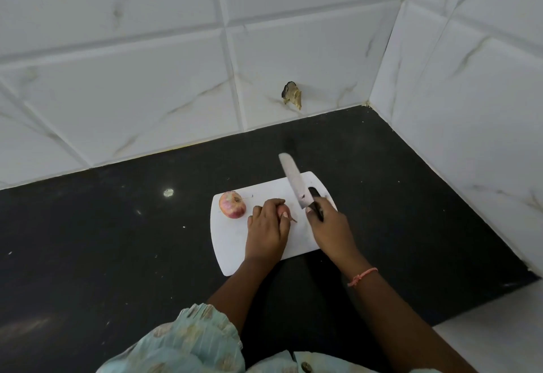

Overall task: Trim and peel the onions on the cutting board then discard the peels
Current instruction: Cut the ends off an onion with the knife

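Observation:
A white cutting board (235,249) lies on the black counter. One red onion (232,204) sits unpeeled at the board's far left corner. My left hand (269,227) grips a second onion (284,211) against the board; only a small part of it and its thin stem end show past my fingers. My right hand (329,224) grips the dark handle of a knife (293,181), whose blade is raised and points away from me, just right of the held onion.
The black counter (117,240) is bounded by white marble-look tile walls at the back and right. A damaged hole in the back wall tile (291,95) sits above the counter. The counter's front edge drops off at the lower right.

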Demonstrator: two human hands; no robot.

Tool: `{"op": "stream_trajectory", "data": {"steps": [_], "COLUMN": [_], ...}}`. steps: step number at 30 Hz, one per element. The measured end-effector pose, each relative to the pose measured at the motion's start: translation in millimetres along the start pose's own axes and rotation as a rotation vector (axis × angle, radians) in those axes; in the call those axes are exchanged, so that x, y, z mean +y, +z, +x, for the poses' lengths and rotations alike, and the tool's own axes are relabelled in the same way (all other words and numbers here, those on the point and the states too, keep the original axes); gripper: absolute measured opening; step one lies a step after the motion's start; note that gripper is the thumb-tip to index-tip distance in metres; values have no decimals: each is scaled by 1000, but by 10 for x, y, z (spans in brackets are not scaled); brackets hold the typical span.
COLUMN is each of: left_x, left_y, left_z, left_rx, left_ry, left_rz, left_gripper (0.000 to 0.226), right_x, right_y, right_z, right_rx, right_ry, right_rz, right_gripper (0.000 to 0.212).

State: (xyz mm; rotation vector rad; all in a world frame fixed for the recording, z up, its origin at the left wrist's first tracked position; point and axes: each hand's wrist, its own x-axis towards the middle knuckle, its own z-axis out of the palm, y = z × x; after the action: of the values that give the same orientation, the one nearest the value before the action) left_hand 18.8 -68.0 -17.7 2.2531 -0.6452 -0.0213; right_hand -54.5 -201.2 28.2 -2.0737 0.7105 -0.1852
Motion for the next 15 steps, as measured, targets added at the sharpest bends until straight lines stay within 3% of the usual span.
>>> {"op": "stream_trajectory", "data": {"steps": [2, 7, 11, 15], "left_x": [-41, -74, -81, -86], "left_y": [-1, -96, -146, -122], "left_z": [-30, -15, 39, 54], "left_rx": [5, -15, -31, 7], "left_ry": [-43, -167, -122, -83], "left_rz": [-60, -278, -275, -273], "left_gripper": [23, 26, 35, 25], "right_x": [9, 33, 14, 2], "right_y": [109, 141, 134, 176], "right_z": [-74, -236, -238, -268], "right_rx": [-3, 36, -9, -6], "right_ry": [54, 15, -34, -70], "right_rz": [-22, -111, -235, -255], "right_gripper": [18, 27, 18, 17]}}
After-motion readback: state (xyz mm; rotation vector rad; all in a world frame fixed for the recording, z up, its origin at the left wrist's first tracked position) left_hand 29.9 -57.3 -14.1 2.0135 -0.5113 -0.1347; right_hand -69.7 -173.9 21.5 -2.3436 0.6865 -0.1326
